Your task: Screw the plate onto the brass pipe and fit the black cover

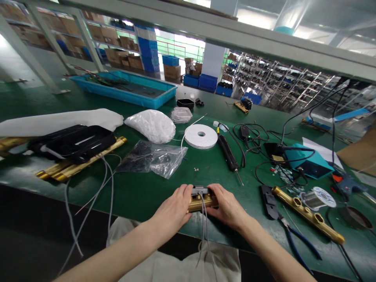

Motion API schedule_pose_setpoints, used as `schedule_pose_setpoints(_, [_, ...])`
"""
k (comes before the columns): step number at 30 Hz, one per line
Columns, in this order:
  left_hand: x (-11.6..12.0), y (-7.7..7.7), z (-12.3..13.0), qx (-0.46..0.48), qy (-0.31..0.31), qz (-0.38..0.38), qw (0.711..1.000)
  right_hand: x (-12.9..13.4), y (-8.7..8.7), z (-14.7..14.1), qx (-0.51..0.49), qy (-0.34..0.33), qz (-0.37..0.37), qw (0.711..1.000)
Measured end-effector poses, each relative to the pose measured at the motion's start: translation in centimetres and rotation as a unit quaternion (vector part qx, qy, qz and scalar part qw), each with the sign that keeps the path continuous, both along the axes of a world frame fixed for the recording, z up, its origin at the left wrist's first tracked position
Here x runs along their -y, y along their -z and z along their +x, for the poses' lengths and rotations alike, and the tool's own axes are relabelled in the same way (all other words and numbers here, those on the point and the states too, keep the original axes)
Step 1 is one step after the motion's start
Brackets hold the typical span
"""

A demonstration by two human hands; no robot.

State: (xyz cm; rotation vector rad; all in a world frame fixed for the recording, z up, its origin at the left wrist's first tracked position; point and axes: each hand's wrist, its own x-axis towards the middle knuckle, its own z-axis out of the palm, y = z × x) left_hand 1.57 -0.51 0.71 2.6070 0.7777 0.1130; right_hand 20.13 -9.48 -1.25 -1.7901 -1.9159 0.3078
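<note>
Near the front edge of the green bench, a brass tube fitting (pixel 195 204) with a grey and black part (pixel 199 190) along its top lies between my two hands. My left hand (pixel 178 201) is closed around its left end, the thumb below and fingers over the top. The right end is gripped by my right hand (pixel 227 203) in the same way. Two thin grey wires (pixel 203 223) come out of the grey part and hang over the edge toward my lap. My palms and fingers hide both ends of the fitting.
On the right are a brass tube with holes (pixel 308 214), blue-handled pliers (pixel 296 235), a solder spool (pixel 319 197) and a teal soldering station (pixel 308 160). An electric screwdriver (pixel 227 152), a white tape roll (pixel 201 136) and plastic bags (pixel 155 156) stand ahead. Black housings (pixel 79 143) lie left.
</note>
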Motion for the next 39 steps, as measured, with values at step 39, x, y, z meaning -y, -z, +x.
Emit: schedule_pose_setpoints(39, [1.0, 5.6, -1.2, 0.209, 0.073, 0.237, 0.946, 3.9, 2.4, -0.3, 0.044, 0.010, 0.109, 0.993])
